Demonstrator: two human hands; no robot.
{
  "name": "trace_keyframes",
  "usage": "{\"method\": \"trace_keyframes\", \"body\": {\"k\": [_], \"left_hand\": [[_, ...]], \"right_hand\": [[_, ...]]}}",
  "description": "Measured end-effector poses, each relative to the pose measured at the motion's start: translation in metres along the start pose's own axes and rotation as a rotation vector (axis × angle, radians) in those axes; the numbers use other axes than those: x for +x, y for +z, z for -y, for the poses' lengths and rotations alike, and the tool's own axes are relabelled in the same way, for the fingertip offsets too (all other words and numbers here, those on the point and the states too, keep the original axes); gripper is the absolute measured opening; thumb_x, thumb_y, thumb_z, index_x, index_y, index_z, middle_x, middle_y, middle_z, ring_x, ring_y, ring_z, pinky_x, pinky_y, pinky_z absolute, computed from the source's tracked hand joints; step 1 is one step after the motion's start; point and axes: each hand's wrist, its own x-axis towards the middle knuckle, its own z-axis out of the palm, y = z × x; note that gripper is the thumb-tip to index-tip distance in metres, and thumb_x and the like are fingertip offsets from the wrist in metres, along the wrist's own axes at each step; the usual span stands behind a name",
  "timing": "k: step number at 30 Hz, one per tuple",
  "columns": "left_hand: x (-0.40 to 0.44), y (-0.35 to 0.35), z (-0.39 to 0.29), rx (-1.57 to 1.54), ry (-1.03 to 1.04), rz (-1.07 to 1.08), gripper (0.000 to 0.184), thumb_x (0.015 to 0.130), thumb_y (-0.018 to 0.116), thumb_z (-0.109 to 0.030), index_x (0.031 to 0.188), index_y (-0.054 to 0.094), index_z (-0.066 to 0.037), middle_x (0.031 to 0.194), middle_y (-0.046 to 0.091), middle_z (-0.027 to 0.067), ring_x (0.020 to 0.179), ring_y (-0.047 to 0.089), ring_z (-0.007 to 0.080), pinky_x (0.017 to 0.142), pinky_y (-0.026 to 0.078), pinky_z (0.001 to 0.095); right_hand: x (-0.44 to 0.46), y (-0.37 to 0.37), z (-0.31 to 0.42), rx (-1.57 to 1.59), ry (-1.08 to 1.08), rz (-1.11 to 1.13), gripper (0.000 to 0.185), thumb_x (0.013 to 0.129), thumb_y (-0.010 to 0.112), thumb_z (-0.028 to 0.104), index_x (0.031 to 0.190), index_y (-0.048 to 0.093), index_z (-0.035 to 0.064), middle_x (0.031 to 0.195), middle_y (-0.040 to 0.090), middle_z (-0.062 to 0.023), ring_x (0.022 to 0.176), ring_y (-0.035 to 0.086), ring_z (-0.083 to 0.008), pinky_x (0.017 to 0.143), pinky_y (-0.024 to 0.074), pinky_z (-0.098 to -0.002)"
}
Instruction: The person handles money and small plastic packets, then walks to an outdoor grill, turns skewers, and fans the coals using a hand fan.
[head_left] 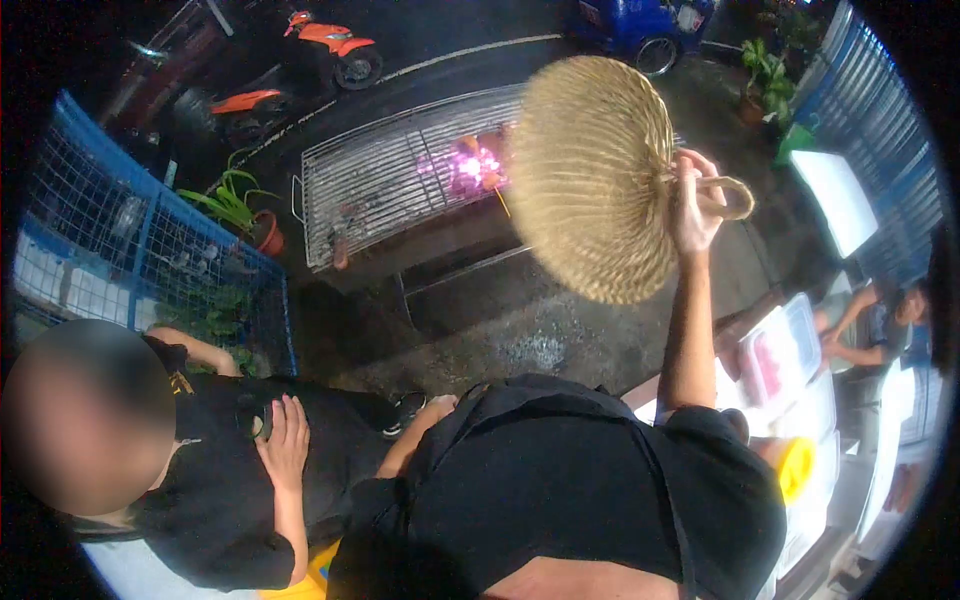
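Note:
My right hand [697, 205] is raised and closed around the handle of a round woven hand fan [590, 180]. The fan's looped handle end sticks out to the right of my fingers, and its broad face covers the right part of the grill. My left hand [437, 408] is low by my waist, at the edge of my black clothing; its fingers are hidden. In front of me stands a long charcoal grill with a wire grate [370, 185]. Bright pinkish coals [475, 168] glow near its middle, with small orange-brown pieces and a thin stick beside them.
Close on my left is a person in a black shirt [230, 470]. A blue mesh fence [140, 220] and potted plant [268, 235] stand beyond. At right, a table carries a plastic container [765, 365] and yellow lid [796, 470]; another person [870, 325] sits behind. Orange motorcycles [335, 42] are parked ahead.

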Motion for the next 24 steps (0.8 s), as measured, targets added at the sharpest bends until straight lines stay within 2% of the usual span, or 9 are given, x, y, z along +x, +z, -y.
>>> {"method": "trace_keyframes", "body": {"k": [2, 6, 11, 14, 16, 18, 19, 21, 24], "left_hand": [[-0.002, 0.0, 0.0, 0.004, -0.001, 0.002, 0.048, 0.076, 0.062, -0.045, 0.107, 0.057, -0.009, 0.104, 0.056, 0.0155, 0.096, 0.054, 0.0331, 0.079, 0.044, 0.0401], [-0.004, 0.0, -0.001, 0.005, 0.001, 0.008, 0.049, 0.076, 0.062, -0.045, 0.108, 0.057, -0.009, 0.106, 0.057, 0.0158, 0.097, 0.054, 0.0334, 0.08, 0.045, 0.0402], [-0.005, -0.003, -0.002, 0.007, -0.001, 0.005, 0.049, 0.076, 0.063, -0.045, 0.109, 0.057, -0.009, 0.107, 0.057, 0.0162, 0.098, 0.054, 0.0338, 0.081, 0.045, 0.0403], [-0.009, -0.004, -0.002, 0.011, -0.003, 0.015, 0.05, 0.075, 0.063, -0.045, 0.11, 0.057, -0.009, 0.108, 0.057, 0.0164, 0.099, 0.055, 0.034, 0.082, 0.045, 0.0404], [-0.007, -0.006, -0.003, 0.011, -0.003, 0.015, 0.05, 0.075, 0.063, -0.045, 0.11, 0.057, -0.009, 0.109, 0.057, 0.0166, 0.1, 0.055, 0.0341, 0.082, 0.045, 0.0404], [-0.008, -0.008, -0.004, 0.012, -0.001, 0.014, 0.05, 0.075, 0.063, -0.045, 0.111, 0.057, -0.009, 0.109, 0.057, 0.0167, 0.101, 0.055, 0.0343, 0.082, 0.045, 0.0405], [-0.008, -0.008, -0.004, 0.01, -0.002, 0.01, 0.051, 0.075, 0.063, -0.045, 0.111, 0.057, -0.009, 0.11, 0.057, 0.0168, 0.101, 0.055, 0.0344, 0.083, 0.045, 0.0405], [-0.008, -0.009, -0.003, 0.006, 0.0, 0.011, 0.051, 0.075, 0.063, -0.045, 0.111, 0.057, -0.009, 0.11, 0.057, 0.0169, 0.102, 0.055, 0.0345, 0.083, 0.046, 0.0406], [-0.009, -0.01, 0.0, 0.015, -0.006, 0.024, 0.052, 0.075, 0.063, -0.044, 0.112, 0.057, -0.009, 0.111, 0.058, 0.0172, 0.103, 0.055, 0.0347, 0.084, 0.046, 0.0406]], "right_hand": [[0.002, -0.001, -0.005, 0.085, -0.036, -0.011, 0.017, 0.09, 0.061, 0.017, 0.103, 0.063, 0.005, 0.081, 0.065, -0.0053, 0.075, 0.058, -0.0082, 0.065, 0.0469, -0.0234], [0.004, -0.003, 0.002, -0.681, -0.342, -0.046, 0.013, 0.086, 0.065, 0.016, 0.094, 0.065, 0.0067, 0.078, 0.065, -0.0088, 0.067, 0.061, -0.0174, 0.064, 0.0503, -0.0281], [0.0, 0.004, 0.024, 0.042, 0.037, 0.031, 0.017, 0.09, 0.061, 0.016, 0.101, 0.062, 0.003, 0.09, 0.064, -0.0035, 0.079, 0.056, -0.0074, 0.071, 0.0448, -0.0216], [0.002, 0.006, 0.02, -0.011, 0.015, 0.118, 0.018, 0.089, 0.062, 0.017, 0.101, 0.062, 0.0023, 0.084, 0.065, -0.0043, 0.075, 0.058, -0.0084, 0.069, 0.0457, -0.0214], [0.008, 0.006, 0.013, -0.561, -0.24, 0.01, 0.012, 0.087, 0.064, 0.015, 0.093, 0.066, 0.0042, 0.081, 0.065, -0.008, 0.073, 0.061, -0.011, 0.068, 0.0476, -0.0237], [0.003, 0.009, 0.015, -0.616, -0.277, 0.008, 0.013, 0.087, 0.064, 0.014, 0.094, 0.066, 0.0031, 0.083, 0.066, -0.0066, 0.075, 0.061, -0.0105, 0.07, 0.0473, -0.0229], [0.005, 0.01, 0.018, -0.613, -0.282, 0.009, 0.013, 0.087, 0.064, 0.014, 0.094, 0.066, 0.0031, 0.083, 0.066, -0.0066, 0.075, 0.061, -0.0105, 0.07, 0.0473, -0.0229], [0.004, 0.011, 0.018, 0.0, -0.081, 0.147, 0.015, 0.088, 0.063, 0.014, 0.096, 0.065, 0.0015, 0.086, 0.066, -0.0054, 0.077, 0.06, -0.01, 0.071, 0.047, -0.0225], [0.006, 0.011, 0.013, 0.009, -0.018, 0.15, 0.017, 0.09, 0.06, 0.016, 0.097, 0.065, 0.0011, 0.089, 0.066, -0.0059, 0.079, 0.059, -0.0092, 0.072, 0.0467, -0.0228]]}}
